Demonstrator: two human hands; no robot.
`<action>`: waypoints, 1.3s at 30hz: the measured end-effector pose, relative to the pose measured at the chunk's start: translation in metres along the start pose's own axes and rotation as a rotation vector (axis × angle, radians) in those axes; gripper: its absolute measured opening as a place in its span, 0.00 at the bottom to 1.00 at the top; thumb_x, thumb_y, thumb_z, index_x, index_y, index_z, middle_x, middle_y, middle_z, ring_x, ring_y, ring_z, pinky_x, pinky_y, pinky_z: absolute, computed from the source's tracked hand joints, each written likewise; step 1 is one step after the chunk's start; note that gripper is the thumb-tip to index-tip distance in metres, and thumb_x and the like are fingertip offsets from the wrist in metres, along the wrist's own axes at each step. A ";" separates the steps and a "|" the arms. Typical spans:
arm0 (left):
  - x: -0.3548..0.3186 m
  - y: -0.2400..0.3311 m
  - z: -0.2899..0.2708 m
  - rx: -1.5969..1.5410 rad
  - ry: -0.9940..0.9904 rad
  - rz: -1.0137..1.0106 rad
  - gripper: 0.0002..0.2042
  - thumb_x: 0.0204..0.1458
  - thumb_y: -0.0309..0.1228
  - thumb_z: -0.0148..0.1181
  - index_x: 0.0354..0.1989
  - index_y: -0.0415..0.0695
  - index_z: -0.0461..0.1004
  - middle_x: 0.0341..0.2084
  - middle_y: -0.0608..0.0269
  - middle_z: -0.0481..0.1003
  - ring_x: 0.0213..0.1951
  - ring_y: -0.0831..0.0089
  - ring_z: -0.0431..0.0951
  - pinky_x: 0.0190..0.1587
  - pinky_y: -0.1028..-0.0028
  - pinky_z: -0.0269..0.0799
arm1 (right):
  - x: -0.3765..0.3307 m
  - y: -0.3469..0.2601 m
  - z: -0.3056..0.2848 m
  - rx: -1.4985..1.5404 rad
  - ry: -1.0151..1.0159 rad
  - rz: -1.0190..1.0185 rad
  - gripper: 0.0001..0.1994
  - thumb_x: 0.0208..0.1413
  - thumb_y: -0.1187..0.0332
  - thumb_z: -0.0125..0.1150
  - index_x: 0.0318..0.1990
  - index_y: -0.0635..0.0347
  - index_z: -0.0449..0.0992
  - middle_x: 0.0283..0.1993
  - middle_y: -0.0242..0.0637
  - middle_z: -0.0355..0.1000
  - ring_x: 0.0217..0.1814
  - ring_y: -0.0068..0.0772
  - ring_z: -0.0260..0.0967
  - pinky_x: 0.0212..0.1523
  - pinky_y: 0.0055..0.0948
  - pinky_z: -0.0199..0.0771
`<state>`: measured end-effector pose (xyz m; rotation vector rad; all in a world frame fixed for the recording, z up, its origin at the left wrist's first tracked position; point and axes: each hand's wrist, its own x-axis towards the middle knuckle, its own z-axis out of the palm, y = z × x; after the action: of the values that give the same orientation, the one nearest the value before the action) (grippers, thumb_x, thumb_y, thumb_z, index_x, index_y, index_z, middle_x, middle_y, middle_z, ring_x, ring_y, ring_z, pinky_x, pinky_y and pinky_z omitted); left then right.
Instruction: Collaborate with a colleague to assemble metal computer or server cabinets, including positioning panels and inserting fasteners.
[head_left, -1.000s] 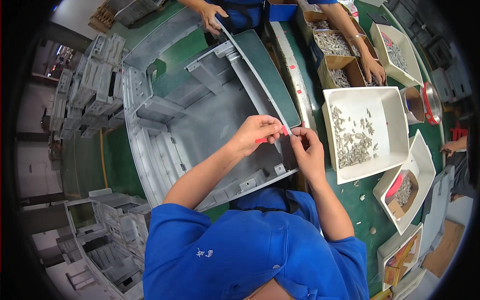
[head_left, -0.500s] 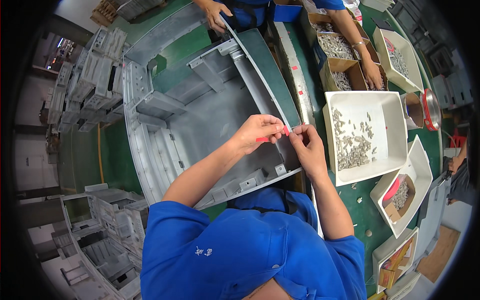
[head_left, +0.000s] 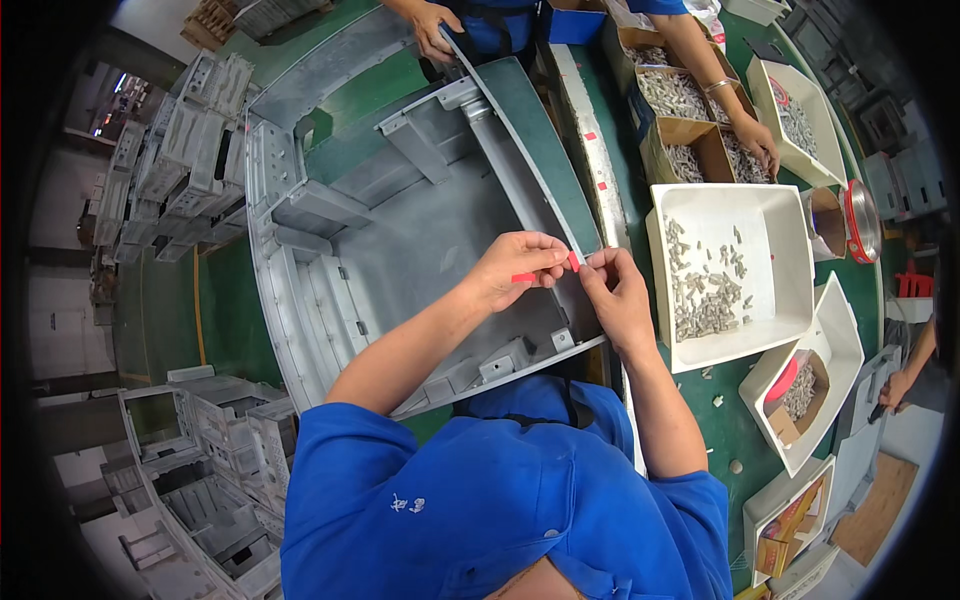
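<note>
My left hand (head_left: 512,270) is pinched on a small strip of red tape (head_left: 573,261) at the right flange of a large grey metal housing (head_left: 430,230). Another red strip (head_left: 522,277) lies across the curled fingers of that hand. My right hand (head_left: 620,290) meets it at the same flange. Its thumb and forefinger are pressed together beside the tape; what is between them, if anything, is too small to make out. The housing lies open side up, with brackets inside.
A co-worker's hand (head_left: 434,32) grips the housing's far edge; the other hand (head_left: 756,145) is over a divided carton (head_left: 712,150) of small metal parts. A white bin (head_left: 785,285) of similar parts stands right of my hands. Stacked grey housings (head_left: 190,160) stand left.
The co-worker's hand at the carton has lifted from among the parts and shifted right. At the right edge another person's arm has moved. My own hands are almost still.
</note>
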<state>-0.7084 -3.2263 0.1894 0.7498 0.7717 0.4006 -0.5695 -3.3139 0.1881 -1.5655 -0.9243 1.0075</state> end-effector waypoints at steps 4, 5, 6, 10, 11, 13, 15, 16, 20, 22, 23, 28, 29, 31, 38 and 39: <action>-0.003 -0.001 0.002 0.000 0.030 0.027 0.09 0.46 0.27 0.54 0.32 0.34 0.69 0.25 0.61 0.71 0.24 0.81 0.68 0.25 0.83 0.64 | -0.001 -0.003 0.000 -0.014 -0.004 0.003 0.07 0.44 0.71 0.55 0.29 0.62 0.65 0.19 0.25 0.58 0.20 0.15 0.52 0.22 0.16 0.54; -0.004 -0.002 0.003 0.009 0.026 0.042 0.09 0.45 0.27 0.54 0.32 0.34 0.69 0.25 0.60 0.71 0.23 0.81 0.68 0.24 0.83 0.64 | -0.001 -0.003 -0.001 -0.016 -0.006 0.005 0.07 0.44 0.71 0.55 0.29 0.63 0.65 0.19 0.26 0.58 0.20 0.15 0.52 0.22 0.16 0.55; -0.005 -0.002 0.004 0.035 0.020 0.050 0.09 0.45 0.26 0.54 0.32 0.34 0.69 0.25 0.60 0.71 0.23 0.81 0.68 0.23 0.83 0.64 | -0.001 -0.003 0.000 -0.010 -0.003 0.003 0.07 0.44 0.71 0.55 0.29 0.63 0.65 0.19 0.26 0.58 0.20 0.15 0.52 0.22 0.16 0.55; -0.005 -0.004 0.006 0.076 0.034 0.063 0.08 0.44 0.25 0.55 0.31 0.33 0.70 0.23 0.59 0.72 0.22 0.81 0.68 0.21 0.84 0.64 | 0.000 -0.002 0.000 -0.013 -0.001 -0.004 0.07 0.44 0.71 0.55 0.29 0.63 0.66 0.19 0.26 0.58 0.20 0.15 0.52 0.22 0.16 0.55; -0.005 -0.005 0.006 0.070 0.047 0.061 0.08 0.44 0.24 0.55 0.31 0.32 0.70 0.23 0.59 0.72 0.21 0.81 0.68 0.20 0.84 0.64 | 0.000 -0.002 0.000 -0.019 -0.004 -0.005 0.07 0.44 0.71 0.55 0.29 0.63 0.66 0.19 0.26 0.58 0.20 0.15 0.52 0.22 0.16 0.55; -0.006 -0.007 0.010 0.055 0.092 0.070 0.08 0.44 0.24 0.55 0.31 0.32 0.70 0.23 0.59 0.72 0.21 0.81 0.68 0.20 0.84 0.64 | 0.001 -0.001 0.000 -0.038 0.000 -0.007 0.07 0.44 0.71 0.55 0.29 0.64 0.66 0.19 0.26 0.59 0.20 0.15 0.53 0.22 0.16 0.56; -0.007 -0.009 0.012 0.037 0.111 0.080 0.08 0.44 0.24 0.55 0.32 0.32 0.70 0.24 0.59 0.72 0.21 0.81 0.68 0.20 0.84 0.63 | 0.001 0.000 0.000 -0.054 0.006 -0.010 0.07 0.44 0.71 0.55 0.29 0.64 0.66 0.19 0.27 0.59 0.20 0.15 0.53 0.22 0.17 0.56; -0.007 -0.010 0.012 0.028 0.108 0.086 0.09 0.44 0.25 0.55 0.32 0.32 0.69 0.24 0.59 0.72 0.22 0.82 0.68 0.20 0.84 0.63 | 0.001 0.000 0.000 -0.061 0.010 -0.014 0.08 0.43 0.71 0.55 0.29 0.64 0.66 0.19 0.27 0.60 0.20 0.16 0.54 0.22 0.17 0.57; -0.006 -0.013 0.013 0.008 0.121 0.098 0.09 0.44 0.24 0.55 0.33 0.32 0.69 0.24 0.60 0.72 0.21 0.82 0.68 0.20 0.85 0.63 | 0.000 -0.003 0.000 -0.090 0.023 -0.014 0.08 0.43 0.71 0.55 0.29 0.65 0.66 0.19 0.28 0.60 0.20 0.16 0.55 0.22 0.17 0.58; -0.007 -0.014 0.013 -0.011 0.135 0.101 0.09 0.44 0.24 0.55 0.33 0.33 0.69 0.24 0.60 0.72 0.21 0.83 0.68 0.20 0.85 0.62 | -0.001 -0.005 0.000 -0.091 0.009 0.011 0.07 0.44 0.70 0.54 0.30 0.65 0.67 0.20 0.28 0.61 0.21 0.16 0.56 0.23 0.17 0.58; -0.007 -0.015 0.014 -0.021 0.143 0.103 0.08 0.44 0.24 0.55 0.33 0.33 0.69 0.24 0.60 0.72 0.21 0.83 0.68 0.19 0.85 0.62 | -0.001 -0.006 0.000 -0.091 0.002 0.024 0.07 0.45 0.70 0.54 0.30 0.65 0.67 0.21 0.28 0.62 0.22 0.15 0.56 0.24 0.16 0.58; -0.008 -0.018 0.016 -0.030 0.135 0.145 0.08 0.44 0.24 0.55 0.32 0.33 0.69 0.24 0.60 0.72 0.21 0.84 0.67 0.19 0.86 0.61 | -0.001 0.002 -0.007 0.176 -0.033 0.120 0.07 0.48 0.70 0.52 0.32 0.65 0.68 0.25 0.28 0.65 0.26 0.14 0.58 0.28 0.15 0.58; -0.008 -0.019 0.016 -0.035 0.140 0.153 0.08 0.44 0.24 0.55 0.32 0.33 0.70 0.23 0.60 0.72 0.20 0.84 0.67 0.19 0.86 0.61 | -0.002 0.001 -0.007 0.184 -0.045 0.138 0.08 0.48 0.70 0.51 0.33 0.65 0.68 0.26 0.28 0.65 0.27 0.14 0.58 0.29 0.15 0.58; -0.009 -0.019 0.017 -0.042 0.145 0.172 0.07 0.44 0.24 0.54 0.31 0.33 0.69 0.23 0.60 0.72 0.20 0.83 0.67 0.19 0.85 0.62 | -0.002 0.001 -0.007 0.153 -0.042 0.108 0.08 0.48 0.69 0.52 0.32 0.65 0.68 0.26 0.28 0.65 0.27 0.14 0.58 0.29 0.15 0.58; -0.009 -0.025 0.021 -0.048 0.177 0.228 0.07 0.44 0.24 0.54 0.31 0.33 0.69 0.22 0.60 0.72 0.19 0.83 0.67 0.19 0.85 0.62 | -0.003 0.001 -0.004 0.118 -0.020 0.082 0.08 0.46 0.70 0.53 0.33 0.65 0.68 0.24 0.27 0.63 0.26 0.14 0.56 0.28 0.14 0.57; -0.009 -0.026 0.022 -0.054 0.186 0.234 0.07 0.44 0.24 0.54 0.31 0.33 0.69 0.22 0.61 0.72 0.19 0.83 0.67 0.19 0.85 0.62 | -0.003 0.000 -0.004 0.111 -0.019 0.086 0.08 0.46 0.70 0.53 0.32 0.65 0.68 0.24 0.27 0.62 0.26 0.14 0.56 0.28 0.14 0.57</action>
<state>-0.6966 -3.2589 0.1850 0.7614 0.8462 0.7072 -0.5666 -3.3180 0.1887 -1.5149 -0.8060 1.1173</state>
